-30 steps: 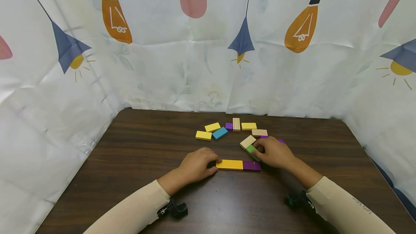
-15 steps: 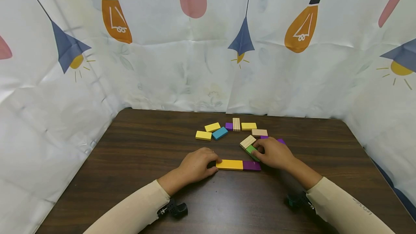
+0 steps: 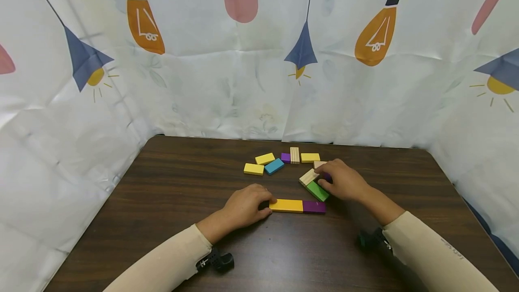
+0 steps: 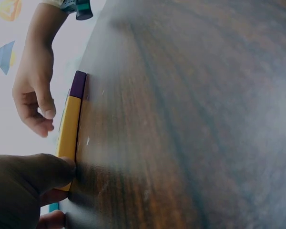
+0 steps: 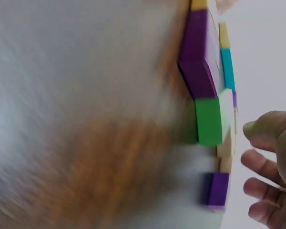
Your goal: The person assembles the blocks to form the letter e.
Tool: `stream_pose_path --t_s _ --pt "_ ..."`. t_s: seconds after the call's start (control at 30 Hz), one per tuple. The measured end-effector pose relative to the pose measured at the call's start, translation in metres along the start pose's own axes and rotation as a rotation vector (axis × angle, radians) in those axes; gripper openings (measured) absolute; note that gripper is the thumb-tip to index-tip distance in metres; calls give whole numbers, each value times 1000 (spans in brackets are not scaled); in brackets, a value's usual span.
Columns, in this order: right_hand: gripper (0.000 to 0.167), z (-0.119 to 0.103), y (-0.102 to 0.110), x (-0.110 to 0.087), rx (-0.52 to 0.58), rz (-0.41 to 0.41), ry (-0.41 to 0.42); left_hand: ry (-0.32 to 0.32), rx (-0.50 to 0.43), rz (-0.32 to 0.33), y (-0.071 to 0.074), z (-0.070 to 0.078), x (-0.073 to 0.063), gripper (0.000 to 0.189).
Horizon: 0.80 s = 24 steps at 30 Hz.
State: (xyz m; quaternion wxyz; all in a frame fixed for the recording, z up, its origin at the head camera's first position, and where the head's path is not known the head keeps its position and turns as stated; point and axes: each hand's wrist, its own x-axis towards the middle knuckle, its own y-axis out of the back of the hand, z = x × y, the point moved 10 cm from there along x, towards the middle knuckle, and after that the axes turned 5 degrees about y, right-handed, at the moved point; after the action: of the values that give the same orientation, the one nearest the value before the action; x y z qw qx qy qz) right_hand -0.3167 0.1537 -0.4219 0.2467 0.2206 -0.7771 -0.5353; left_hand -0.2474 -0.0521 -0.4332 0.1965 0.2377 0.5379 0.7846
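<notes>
My left hand (image 3: 247,206) pinches the left end of a yellow block (image 3: 286,206) lying flat on the table, thumb along its near side. A purple block (image 3: 314,207) continues the row, end to end with the yellow one. My right hand (image 3: 344,180) hovers with spread, relaxed fingers just above a plain wood block (image 3: 309,177) and a green block (image 3: 318,191), which sit end to end at a slant behind the row. In the right wrist view nothing lies between the fingers (image 5: 264,164). Another purple block (image 5: 219,189) is mostly hidden by this hand in the head view.
Behind the hands lie more loose blocks: yellow (image 3: 253,169), blue (image 3: 274,166), purple (image 3: 285,158), upright-turned wood (image 3: 294,155) and yellow (image 3: 310,157). The dark wooden table (image 3: 162,184) ends at a patterned white cloth (image 3: 211,93).
My right hand has let go of the green block and risen slightly away toward the back, uncovering the block's right end. The left hand and the row stay put.
</notes>
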Motion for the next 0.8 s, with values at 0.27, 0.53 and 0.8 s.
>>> stream_pose_path --t_s 0.27,0.53,0.8 --pt "34 -1 -2 15 -10 -42 127 -3 -10 2 -1 0 0 19" --pt "35 -7 -6 25 -12 -81 207 -8 -11 6 -1 1 0 19" --pt "32 -6 -12 31 -51 -118 215 -15 -6 9 -1 1 0 19"
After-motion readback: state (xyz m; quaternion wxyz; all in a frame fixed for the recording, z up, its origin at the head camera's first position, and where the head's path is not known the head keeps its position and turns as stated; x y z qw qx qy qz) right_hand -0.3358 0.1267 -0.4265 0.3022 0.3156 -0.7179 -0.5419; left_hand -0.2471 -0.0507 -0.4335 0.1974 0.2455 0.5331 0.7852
